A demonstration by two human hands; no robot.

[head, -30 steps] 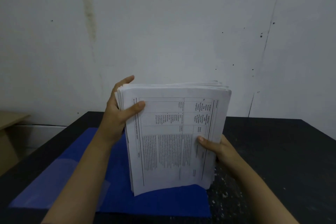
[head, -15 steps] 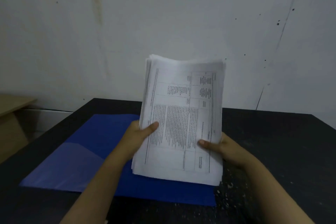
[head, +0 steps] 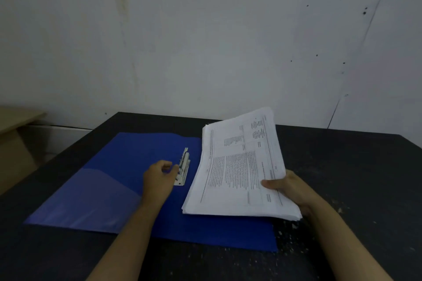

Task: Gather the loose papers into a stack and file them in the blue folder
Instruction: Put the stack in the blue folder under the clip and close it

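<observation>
Blue folder [head: 137, 189] lies open on the black table [head: 342, 166]. Papers [head: 239, 166] look stacked already (filing's still left), right hand [head: 290, 187] clamped on the near right corner, long axis running away from me, tilted over the folder's right half. Left hand [head: 159, 177] fingers curl at the metal clip [head: 183, 166].

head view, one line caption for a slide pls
Right hand holds the paper stack over the open blue folder while the left hand reaches its metal fastener.

Left hand [head: 159, 178]: let go of the stack, now at the silver metal clip [head: 184, 167] in the open blue plastic folder [head: 127, 166].
Thick white printed paper stack [head: 239, 166]: lowered from upright, tilted flat, right hand [head: 288, 187] alone holds it.
</observation>
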